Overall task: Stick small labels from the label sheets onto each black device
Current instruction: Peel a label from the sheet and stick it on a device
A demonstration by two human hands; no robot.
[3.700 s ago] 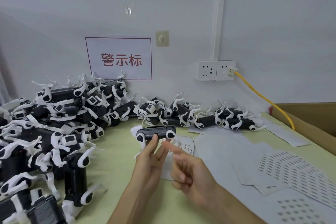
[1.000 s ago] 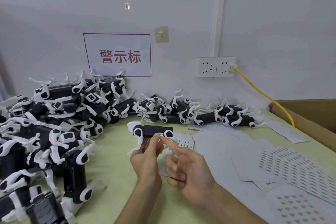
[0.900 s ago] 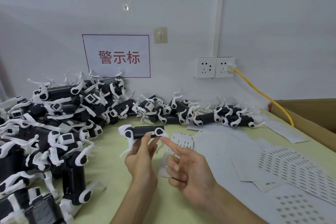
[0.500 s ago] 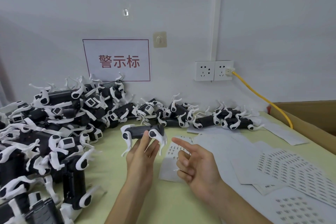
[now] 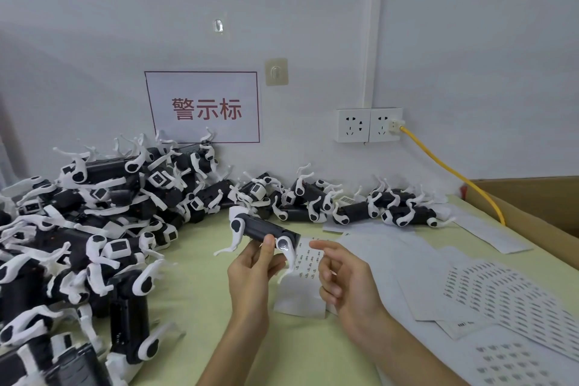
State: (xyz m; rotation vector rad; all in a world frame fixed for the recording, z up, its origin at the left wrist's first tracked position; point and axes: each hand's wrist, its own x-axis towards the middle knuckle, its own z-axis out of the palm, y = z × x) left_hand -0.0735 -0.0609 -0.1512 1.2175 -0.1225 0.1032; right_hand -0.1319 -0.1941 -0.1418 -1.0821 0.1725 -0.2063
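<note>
My left hand [image 5: 250, 273] holds one black device [image 5: 261, 230] with white legs above the green table, thumb on its near side, the device tilted down to the right. My right hand [image 5: 341, 276] hovers just right of it, index finger stretched toward the device, other fingers curled, holding nothing I can see. A small label sheet [image 5: 305, 273] lies under and between my hands. Larger label sheets [image 5: 507, 294] lie at the right.
A big pile of black-and-white devices [image 5: 78, 229] covers the left of the table, and a row of them [image 5: 344, 204] runs along the wall. A cardboard box [image 5: 539, 213] stands at the right, with a yellow cable [image 5: 451, 172] from the wall socket.
My left hand turned the device so its right end tips down. My right hand drew back from the device and now hovers over the small label sheet.
</note>
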